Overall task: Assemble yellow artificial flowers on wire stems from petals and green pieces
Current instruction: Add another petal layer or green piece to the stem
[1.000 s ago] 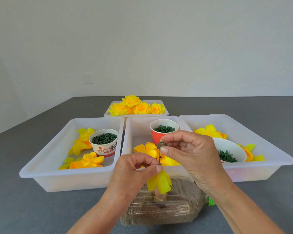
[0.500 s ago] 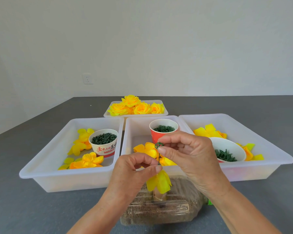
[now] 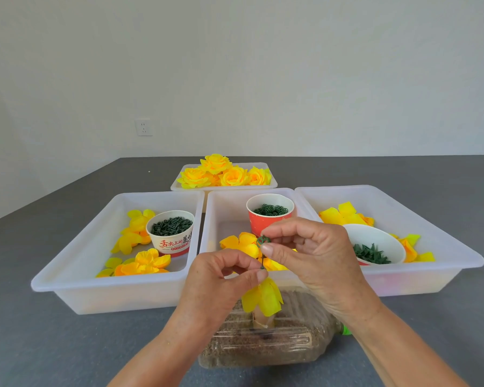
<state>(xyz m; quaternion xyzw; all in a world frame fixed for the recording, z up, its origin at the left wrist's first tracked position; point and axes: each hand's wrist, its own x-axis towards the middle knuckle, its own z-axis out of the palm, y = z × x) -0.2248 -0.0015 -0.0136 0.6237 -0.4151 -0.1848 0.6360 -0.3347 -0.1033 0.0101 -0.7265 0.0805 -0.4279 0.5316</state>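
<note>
Above the left hand (image 3: 221, 277) pinching the wire stem (image 3: 262, 261), green ring (image 3: 263, 241) in the right hand's (image 3: 313, 255) pinching grip

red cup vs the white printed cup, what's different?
The red cup is plain red and stands in the middle tray; the white printed cup bears red characters and stands in the left tray. The red cup holds small green rings, the white printed cup darker, stick-like green pieces. Both stand upright, open-topped, nearly full.
</note>
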